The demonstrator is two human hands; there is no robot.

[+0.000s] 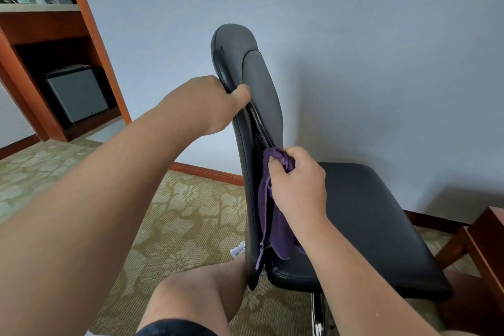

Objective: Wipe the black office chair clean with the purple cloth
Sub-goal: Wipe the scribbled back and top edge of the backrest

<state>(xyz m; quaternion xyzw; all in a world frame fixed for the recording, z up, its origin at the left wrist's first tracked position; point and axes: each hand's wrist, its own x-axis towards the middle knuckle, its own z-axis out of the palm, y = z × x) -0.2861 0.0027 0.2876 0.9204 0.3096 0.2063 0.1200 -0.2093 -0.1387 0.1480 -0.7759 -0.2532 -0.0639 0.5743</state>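
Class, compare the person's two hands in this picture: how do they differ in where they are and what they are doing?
The left hand sits high, gripping the edge of the chair's backrest; the right hand is lower, near where backrest meets seat. The left hand holds bare chair; the right hand is closed on the bunched purple cloth, whose loose end hangs down. The left arm is stretched farther out than the right. Both hands are bare and closed in a grip.

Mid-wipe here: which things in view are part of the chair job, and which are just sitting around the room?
In the job:
- black office chair
- purple cloth, bunched in the right hand against the backrest
- left hand, gripping the backrest edge

Just lying about:
- wooden shelf unit with clutter on top
- small grey fridge in it
- wooden furniture at far right
- white scrap on the carpet
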